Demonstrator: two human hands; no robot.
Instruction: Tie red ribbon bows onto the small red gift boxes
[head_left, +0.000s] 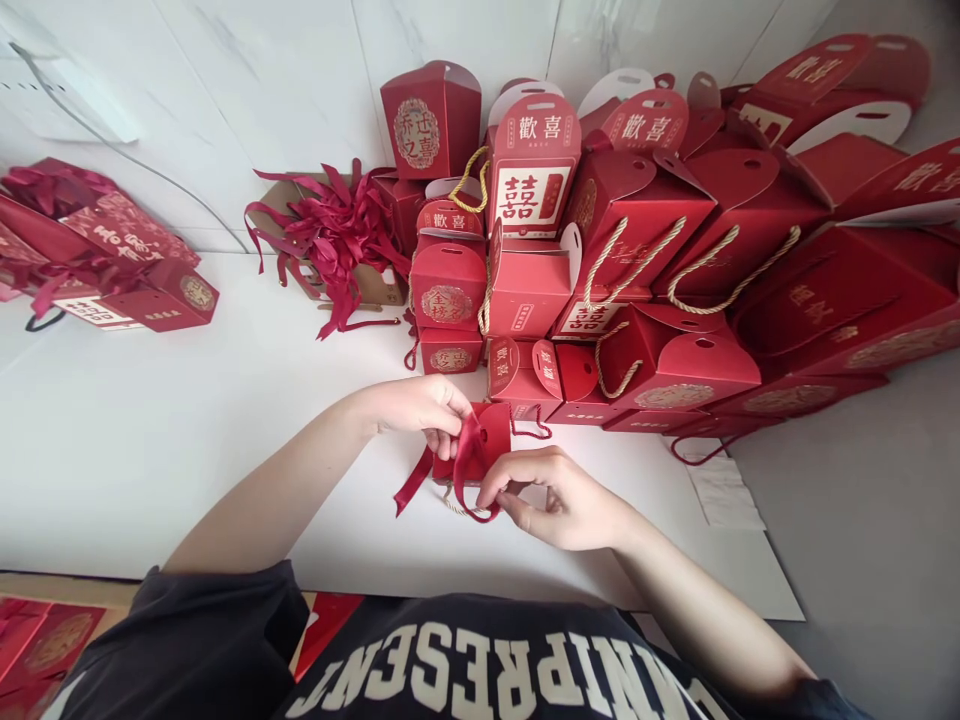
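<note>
A small red gift box (491, 432) stands on the white sheet (187, 440) just in front of me. A dark red ribbon (465, 462) runs across the box and trails off to the lower left. My left hand (424, 408) pinches the ribbon at the box's left top edge. My right hand (551, 497) is closed on the ribbon's loop at the box's front, thumb and fingers pressed together.
A large pile of red gift boxes (660, 250) with gold cord handles rises behind, filling the back and right. A cardboard box of loose red ribbons (334, 235) sits at the back centre. More red boxes (112, 265) lie far left. Flat red cards (45, 640) lie lower left.
</note>
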